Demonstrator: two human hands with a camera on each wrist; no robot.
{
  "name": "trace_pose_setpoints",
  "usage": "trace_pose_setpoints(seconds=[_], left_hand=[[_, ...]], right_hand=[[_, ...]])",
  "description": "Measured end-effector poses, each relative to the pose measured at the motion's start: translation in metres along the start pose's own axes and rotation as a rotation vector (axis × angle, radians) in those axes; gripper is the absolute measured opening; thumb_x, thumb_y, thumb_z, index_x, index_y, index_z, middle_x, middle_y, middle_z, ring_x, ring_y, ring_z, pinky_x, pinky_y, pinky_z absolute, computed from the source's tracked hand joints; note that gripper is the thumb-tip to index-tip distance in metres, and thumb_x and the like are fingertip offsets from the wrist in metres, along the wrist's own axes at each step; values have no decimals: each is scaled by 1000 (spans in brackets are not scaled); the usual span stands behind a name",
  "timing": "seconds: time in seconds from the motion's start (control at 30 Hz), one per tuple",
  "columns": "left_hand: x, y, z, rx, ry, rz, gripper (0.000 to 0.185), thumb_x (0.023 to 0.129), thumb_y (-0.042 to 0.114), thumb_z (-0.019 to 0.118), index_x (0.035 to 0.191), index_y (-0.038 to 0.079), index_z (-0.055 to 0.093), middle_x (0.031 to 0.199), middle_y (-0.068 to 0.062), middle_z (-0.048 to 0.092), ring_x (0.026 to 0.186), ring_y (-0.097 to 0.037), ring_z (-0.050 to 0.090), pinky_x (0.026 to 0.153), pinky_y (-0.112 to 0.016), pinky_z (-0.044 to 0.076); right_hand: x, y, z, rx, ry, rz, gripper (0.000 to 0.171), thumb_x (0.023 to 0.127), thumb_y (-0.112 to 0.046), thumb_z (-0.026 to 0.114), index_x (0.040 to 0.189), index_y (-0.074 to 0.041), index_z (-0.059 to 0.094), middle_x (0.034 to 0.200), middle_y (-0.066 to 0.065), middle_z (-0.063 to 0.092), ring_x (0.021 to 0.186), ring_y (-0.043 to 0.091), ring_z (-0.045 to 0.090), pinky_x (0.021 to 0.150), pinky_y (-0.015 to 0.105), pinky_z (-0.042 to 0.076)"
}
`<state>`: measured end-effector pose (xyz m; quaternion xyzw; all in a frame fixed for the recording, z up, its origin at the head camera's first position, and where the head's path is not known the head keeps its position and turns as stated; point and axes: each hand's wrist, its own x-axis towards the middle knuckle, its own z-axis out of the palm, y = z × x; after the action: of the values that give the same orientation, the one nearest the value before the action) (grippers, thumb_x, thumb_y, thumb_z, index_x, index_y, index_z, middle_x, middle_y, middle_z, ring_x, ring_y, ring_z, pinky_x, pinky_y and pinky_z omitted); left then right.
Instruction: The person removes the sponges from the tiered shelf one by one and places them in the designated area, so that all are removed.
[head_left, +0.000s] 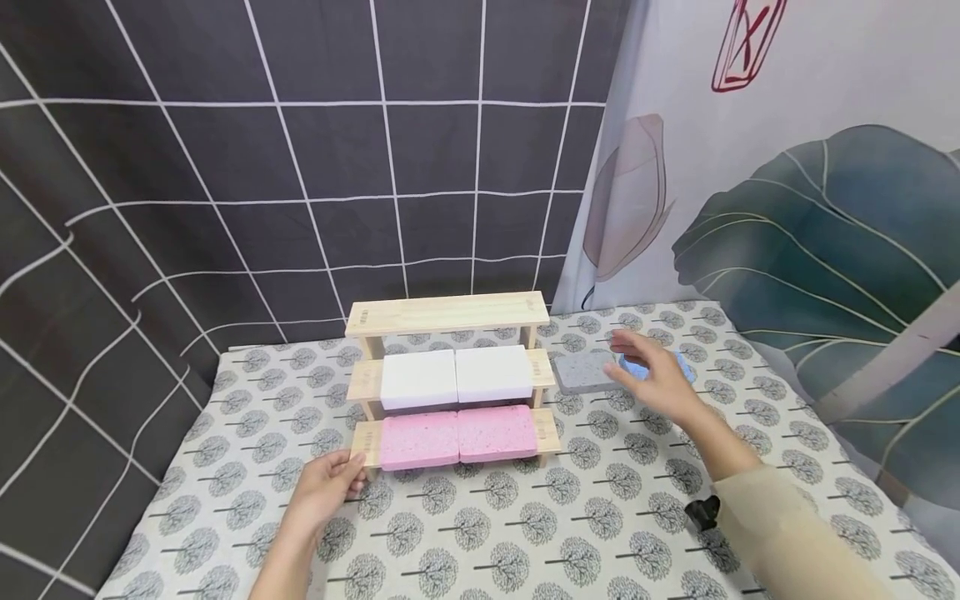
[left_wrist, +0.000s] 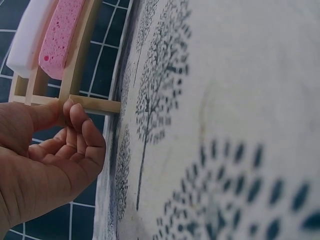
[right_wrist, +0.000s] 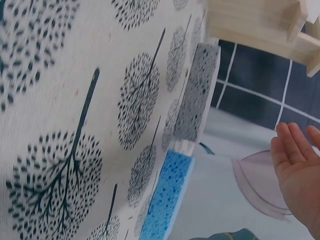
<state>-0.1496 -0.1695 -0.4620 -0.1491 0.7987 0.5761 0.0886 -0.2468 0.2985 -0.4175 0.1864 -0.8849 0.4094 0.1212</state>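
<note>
The stepped wooden rack stands on the tree-print tablecloth, its lower front corner pinched between the thumb and curled fingers of the left hand. From the head, the whole rack shows: two pink sponges sit side by side on the lowest step, and two white blocks likewise on the middle one. The left wrist view shows only one end of the rack but makes the grip plainer, along with the pores of the nearest pink sponge.

To the rack's right lie a grey sponge and a blue sponge. The right hand, fingers extended and holding nothing, covers much of the blue one from the head; the right wrist view shows this hand apart from both sponges, which lie roughly in line.

Behind stand a dark gridded cloth and a pale leaf-printed curtain.
</note>
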Motion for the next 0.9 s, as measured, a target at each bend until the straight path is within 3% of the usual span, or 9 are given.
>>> trace_pose_setpoints(seconds=[0.33,0.57,0.9], left_hand=[[-2,1,0,-5,-3,12,38,95,19,53,119,-11,52,86,-11,63,77,-18,58,67,-25,54],[0,1,2,-12,-6,6,37,95,19,53,119,-10,53,86,-11,63,76,-18,58,66,-26,54],[0,1,0,-11,-4,10,37,95,19,53,118,-10,53,86,-10,63,75,-17,57,66,-25,54]], right_hand=[[2,-7,8,2,-10,-26,58,87,-18,68,136,-2,42,125,17,55,114,31,53,100,44,41],[-3,-48,6,12,-14,-75,51,85,-5,67,129,8,45,120,23,56,110,39,54,96,48,42],[-1,-63,14,20,-35,-85,52,85,-6,67,130,8,45,121,22,56,110,37,54,97,47,42]])
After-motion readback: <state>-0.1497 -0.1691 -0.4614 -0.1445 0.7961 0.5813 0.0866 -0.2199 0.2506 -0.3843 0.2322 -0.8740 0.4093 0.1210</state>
